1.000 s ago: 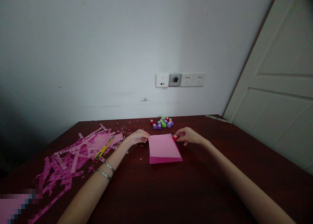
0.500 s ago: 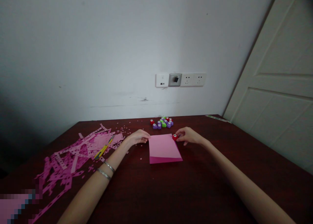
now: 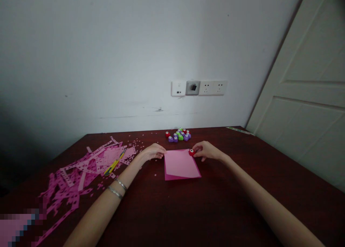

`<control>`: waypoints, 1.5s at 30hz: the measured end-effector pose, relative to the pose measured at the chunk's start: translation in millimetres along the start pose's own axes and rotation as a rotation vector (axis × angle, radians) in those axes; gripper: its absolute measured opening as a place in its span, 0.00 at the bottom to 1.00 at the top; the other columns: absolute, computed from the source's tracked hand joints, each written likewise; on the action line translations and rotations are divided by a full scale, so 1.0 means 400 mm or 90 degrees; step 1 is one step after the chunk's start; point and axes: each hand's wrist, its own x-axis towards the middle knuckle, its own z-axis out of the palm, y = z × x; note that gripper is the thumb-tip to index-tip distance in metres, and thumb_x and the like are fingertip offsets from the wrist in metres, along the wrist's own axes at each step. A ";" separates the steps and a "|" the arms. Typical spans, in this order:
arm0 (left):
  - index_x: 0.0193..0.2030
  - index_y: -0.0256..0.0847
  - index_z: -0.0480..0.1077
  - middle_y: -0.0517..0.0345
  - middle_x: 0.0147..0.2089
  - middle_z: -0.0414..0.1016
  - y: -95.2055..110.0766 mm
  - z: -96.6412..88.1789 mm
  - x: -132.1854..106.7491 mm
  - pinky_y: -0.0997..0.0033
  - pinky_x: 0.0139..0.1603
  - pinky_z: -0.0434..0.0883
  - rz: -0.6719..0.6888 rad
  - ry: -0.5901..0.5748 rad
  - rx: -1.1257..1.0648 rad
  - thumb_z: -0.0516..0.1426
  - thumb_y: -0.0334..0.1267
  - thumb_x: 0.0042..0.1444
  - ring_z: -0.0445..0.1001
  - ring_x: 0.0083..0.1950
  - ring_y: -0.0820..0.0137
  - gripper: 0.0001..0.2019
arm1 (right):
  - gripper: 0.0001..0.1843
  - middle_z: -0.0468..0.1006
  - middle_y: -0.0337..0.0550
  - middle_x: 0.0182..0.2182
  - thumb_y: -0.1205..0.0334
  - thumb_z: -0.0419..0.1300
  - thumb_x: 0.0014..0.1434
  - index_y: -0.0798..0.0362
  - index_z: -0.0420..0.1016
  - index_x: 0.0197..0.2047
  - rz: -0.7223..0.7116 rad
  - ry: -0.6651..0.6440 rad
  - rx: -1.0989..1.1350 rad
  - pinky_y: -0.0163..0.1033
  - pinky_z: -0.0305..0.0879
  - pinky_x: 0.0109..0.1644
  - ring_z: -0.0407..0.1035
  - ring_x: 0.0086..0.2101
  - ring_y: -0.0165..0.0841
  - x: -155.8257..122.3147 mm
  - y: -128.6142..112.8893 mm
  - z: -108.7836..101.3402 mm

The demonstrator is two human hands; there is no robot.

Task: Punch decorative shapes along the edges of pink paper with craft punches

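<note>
Folded pink paper (image 3: 181, 164) lies on the dark table in front of me, its upper layer not quite lined up with the lower one. At its far left corner my left hand (image 3: 154, 152) pinches the edge between closed fingers. The fingers of my right hand (image 3: 206, 151) are closed around a small red craft punch (image 3: 191, 152) with a white-ringed top. This punch sits at the paper's far right corner; whether the edge is inside its slot cannot be made out. Behind the paper stands a cluster of red, green and purple punches (image 3: 180, 137).
To the left spreads a heap of punched pink paper strips (image 3: 81, 168), with tiny cut-outs scattered around. A yellow utility knife (image 3: 115, 164) rests on its right side. A ruler-like strip (image 3: 239, 131) lies at the far right edge, near the wall with sockets (image 3: 212, 88).
My right hand and the red punch have shifted slightly left and down at the paper's corner. The paper's upper layer has slid a little, showing more of the lower layer's sides.
</note>
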 end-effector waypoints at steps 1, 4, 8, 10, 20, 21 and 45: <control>0.25 0.30 0.73 0.58 0.20 0.71 -0.001 0.000 0.000 0.78 0.24 0.66 -0.001 -0.001 0.001 0.66 0.30 0.34 0.67 0.20 0.79 0.09 | 0.20 0.77 0.45 0.32 0.59 0.66 0.43 0.59 0.74 0.40 0.000 0.001 0.003 0.31 0.71 0.20 0.70 0.27 0.29 0.000 0.001 0.001; 0.25 0.31 0.73 0.59 0.20 0.71 0.000 -0.003 0.000 0.77 0.24 0.66 -0.004 0.002 0.003 0.65 0.29 0.36 0.67 0.20 0.79 0.07 | 0.20 0.77 0.45 0.33 0.59 0.66 0.42 0.58 0.74 0.40 0.002 0.004 0.009 0.31 0.71 0.20 0.70 0.27 0.30 0.001 0.002 0.002; 0.26 0.31 0.74 0.59 0.20 0.72 0.002 -0.007 -0.001 0.77 0.25 0.67 -0.004 0.008 -0.002 0.64 0.28 0.37 0.67 0.20 0.79 0.06 | 0.20 0.77 0.46 0.33 0.59 0.66 0.42 0.59 0.74 0.40 -0.002 0.004 0.008 0.31 0.71 0.20 0.70 0.28 0.31 -0.002 -0.001 0.000; 0.26 0.31 0.74 0.58 0.20 0.72 0.002 -0.008 0.000 0.77 0.24 0.67 -0.005 0.008 -0.001 0.63 0.28 0.38 0.67 0.20 0.79 0.06 | 0.19 0.77 0.46 0.32 0.59 0.66 0.43 0.59 0.74 0.39 -0.005 0.003 0.006 0.31 0.71 0.20 0.70 0.27 0.30 -0.004 -0.002 -0.002; 0.26 0.31 0.74 0.59 0.20 0.72 0.008 -0.003 -0.005 0.77 0.25 0.67 -0.009 0.012 -0.009 0.64 0.28 0.37 0.67 0.20 0.79 0.06 | 0.20 0.78 0.46 0.33 0.61 0.66 0.42 0.58 0.74 0.40 0.003 0.002 0.014 0.31 0.72 0.20 0.71 0.28 0.31 0.005 0.007 0.000; 0.26 0.31 0.74 0.59 0.20 0.72 0.009 -0.003 -0.006 0.77 0.25 0.67 -0.009 0.012 -0.010 0.64 0.28 0.38 0.67 0.20 0.79 0.06 | 0.19 0.78 0.46 0.33 0.61 0.66 0.42 0.58 0.74 0.40 0.006 0.004 0.013 0.31 0.71 0.20 0.71 0.28 0.31 0.005 0.007 0.000; 0.27 0.31 0.74 0.58 0.21 0.73 -0.001 -0.020 0.010 0.78 0.26 0.67 -0.003 0.002 -0.034 0.67 0.31 0.33 0.68 0.21 0.79 0.11 | 0.20 0.77 0.46 0.32 0.59 0.66 0.43 0.59 0.74 0.40 -0.001 0.005 0.003 0.31 0.71 0.21 0.70 0.27 0.30 -0.005 -0.010 0.000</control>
